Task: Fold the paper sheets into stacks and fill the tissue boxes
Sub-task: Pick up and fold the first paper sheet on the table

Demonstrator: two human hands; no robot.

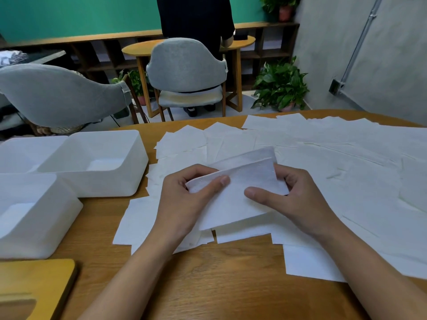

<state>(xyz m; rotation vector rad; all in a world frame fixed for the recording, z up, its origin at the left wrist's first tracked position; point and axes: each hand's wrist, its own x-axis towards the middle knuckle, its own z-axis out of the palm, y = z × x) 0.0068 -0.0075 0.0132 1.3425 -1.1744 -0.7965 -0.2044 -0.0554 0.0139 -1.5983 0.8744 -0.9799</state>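
Sheet [240, 181] mid-fold at centre of the surface [219, 278]: its 9 o'clock end is pinched by the left hand [187, 197] and its 3 o'clock end by the right hand [300, 199], thumbs on top, likely so the edges can be aligned. Loose sheets [346, 169] are spread from 12 to 4 o'clock, within reach. Open tissue boxes [104, 183] are parked at 9 o'clock, probably for filling.

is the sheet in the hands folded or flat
Folded: the sheet shows two layered top edges, with the left hand and right hand pinching its ends.
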